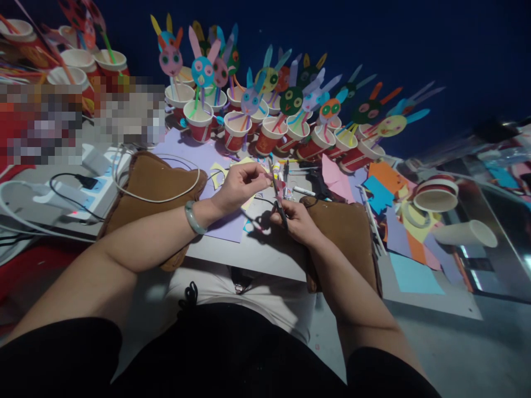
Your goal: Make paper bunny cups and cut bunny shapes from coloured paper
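My left hand (243, 187), with a bangle on its wrist, is closed in a pinch on a small pink paper piece (266, 176) over the middle of the table. My right hand (296, 218) has its fingers wrapped round the handles of dark scissors (277, 190). The scissor blades point up and away, right beside the pinched piece. Purple paper (224, 224) lies under and left of my left hand. Behind the scissors are pens and a white marker (303, 190). The exact outline of the pink piece is too small to tell.
Red and white cups (199, 130) with paper rabbit heads line the back. Brown pads (155, 182) lie under both forearms. At the left are a power strip (97, 190) and white cables. Coloured paper scraps (379, 190), a tape roll and a paper tube (470, 234) are at the right.
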`<state>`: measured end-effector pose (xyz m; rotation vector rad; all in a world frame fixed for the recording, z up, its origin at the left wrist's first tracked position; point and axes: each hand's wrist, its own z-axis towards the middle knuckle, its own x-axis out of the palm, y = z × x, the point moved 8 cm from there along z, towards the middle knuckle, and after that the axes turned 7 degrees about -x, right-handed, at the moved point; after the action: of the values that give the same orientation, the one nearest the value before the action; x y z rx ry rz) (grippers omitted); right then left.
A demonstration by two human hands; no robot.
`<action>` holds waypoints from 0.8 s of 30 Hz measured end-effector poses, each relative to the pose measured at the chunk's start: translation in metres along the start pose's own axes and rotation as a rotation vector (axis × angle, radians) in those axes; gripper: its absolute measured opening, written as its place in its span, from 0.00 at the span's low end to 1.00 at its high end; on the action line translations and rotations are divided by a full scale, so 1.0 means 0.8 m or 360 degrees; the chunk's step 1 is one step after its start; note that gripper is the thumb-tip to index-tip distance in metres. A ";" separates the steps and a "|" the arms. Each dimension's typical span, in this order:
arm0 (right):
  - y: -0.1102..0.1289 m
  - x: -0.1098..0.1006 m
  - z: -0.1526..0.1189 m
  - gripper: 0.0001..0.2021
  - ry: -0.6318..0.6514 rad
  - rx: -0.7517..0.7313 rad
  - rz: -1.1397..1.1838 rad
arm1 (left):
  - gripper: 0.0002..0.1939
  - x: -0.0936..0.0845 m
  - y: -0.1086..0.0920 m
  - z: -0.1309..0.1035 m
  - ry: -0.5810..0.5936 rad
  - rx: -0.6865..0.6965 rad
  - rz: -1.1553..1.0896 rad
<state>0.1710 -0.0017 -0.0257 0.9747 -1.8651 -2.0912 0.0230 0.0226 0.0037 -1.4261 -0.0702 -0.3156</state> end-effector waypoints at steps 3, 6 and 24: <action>0.000 0.000 0.000 0.29 -0.0009 0.0009 0.0007 | 0.12 0.000 0.001 0.000 0.0013 0.0023 0.0039; 0.000 0.000 0.000 0.29 -0.0003 0.0009 0.0020 | 0.13 0.001 0.001 0.000 0.0034 0.0041 0.0072; 0.001 -0.002 -0.001 0.28 -0.0029 0.0031 -0.0020 | 0.16 -0.001 -0.004 -0.002 0.0008 0.0062 0.0037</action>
<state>0.1725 -0.0021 -0.0248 0.9771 -1.8969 -2.0997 0.0215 0.0208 0.0062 -1.3867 -0.0553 -0.2970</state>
